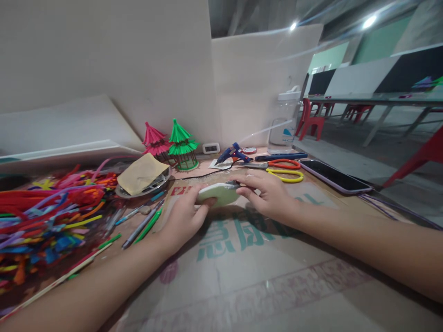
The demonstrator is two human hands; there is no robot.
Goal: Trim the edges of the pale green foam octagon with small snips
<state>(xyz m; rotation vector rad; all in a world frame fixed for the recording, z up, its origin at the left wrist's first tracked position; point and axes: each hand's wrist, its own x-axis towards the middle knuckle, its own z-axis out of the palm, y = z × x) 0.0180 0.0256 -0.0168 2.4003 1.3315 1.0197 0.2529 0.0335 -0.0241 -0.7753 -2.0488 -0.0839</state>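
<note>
My left hand [187,216] is closed around the near side of a pale green, flat board piece [221,195] with a white edge, thumb on its face. The piece is tilted and held just above a printed cardboard sheet [242,281]. At its right end, my right hand [265,191] pinches a small dark object [232,183] against the edge; blur hides its kind. Beyond the hands lie a blue glue gun [235,153] and scissors [285,169] with orange and yellow handles.
Piled pipe cleaners [51,221] and several pens [143,223] lie at left, by a metal dish [162,180]. Red and green pagoda models [182,145] stand at the back. A water bottle [284,124] and a phone [334,176] are at right.
</note>
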